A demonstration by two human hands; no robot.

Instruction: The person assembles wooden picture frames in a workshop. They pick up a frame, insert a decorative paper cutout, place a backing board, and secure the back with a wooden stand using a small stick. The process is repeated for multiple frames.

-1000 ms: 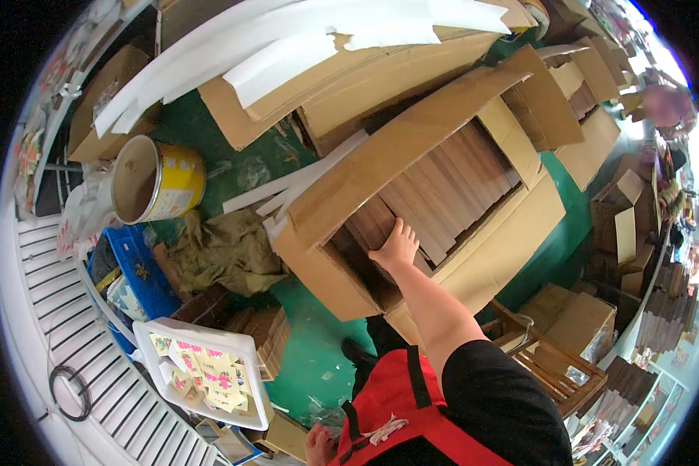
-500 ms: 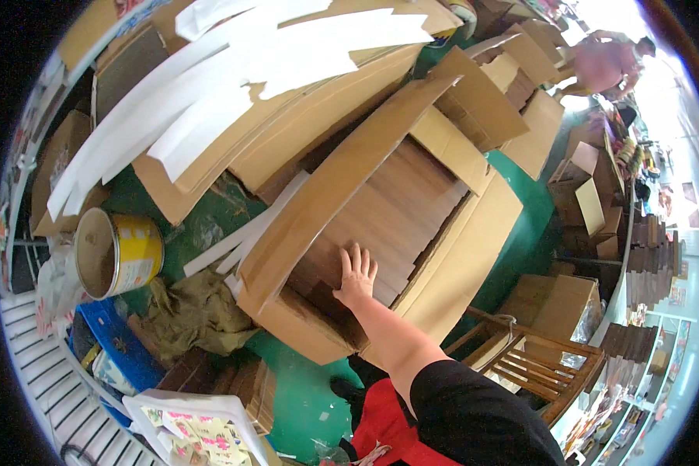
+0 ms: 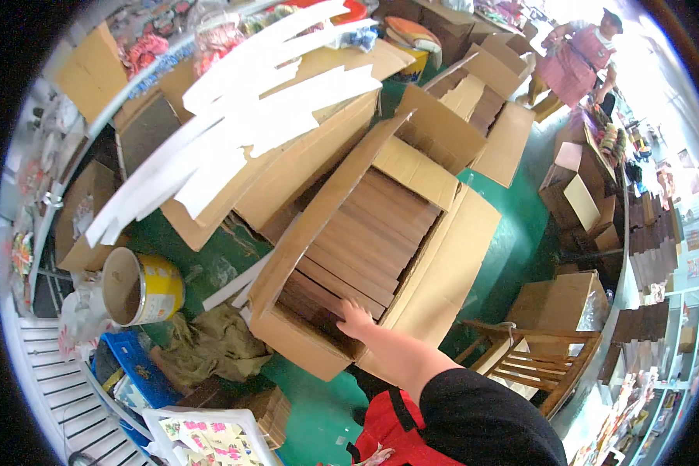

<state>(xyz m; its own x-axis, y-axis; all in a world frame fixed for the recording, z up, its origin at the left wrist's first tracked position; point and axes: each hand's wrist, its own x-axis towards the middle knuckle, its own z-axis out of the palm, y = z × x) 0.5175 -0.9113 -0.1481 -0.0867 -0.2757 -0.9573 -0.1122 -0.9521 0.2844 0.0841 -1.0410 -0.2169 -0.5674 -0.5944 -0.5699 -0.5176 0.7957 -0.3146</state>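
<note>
My right hand (image 3: 356,319) reaches into an open cardboard box (image 3: 303,351), fingers stretched out. Its fingertips rest on, or just above, the near end of a row of long brown wood-grain pieces (image 3: 365,241) packed side by side. Whether these are boards or flat boxes I cannot tell. At the row's near end lies a darker, lower part, partly hidden by my hand and the box wall. The box's flaps stand or fold outward. My left hand is out of view.
Left of the box stand a yellow bucket (image 3: 161,289), a blue crate (image 3: 128,357) and olive sacking (image 3: 217,342). White foam strips (image 3: 233,116) lie on a carton behind. A wooden chair (image 3: 544,365) stands at right; a person in a pink apron (image 3: 571,66) is far right.
My right hand has drawn back toward the near end of the row. The view has shifted, and the far person now stands more upright. Gaps now show between the near brown pieces.
</note>
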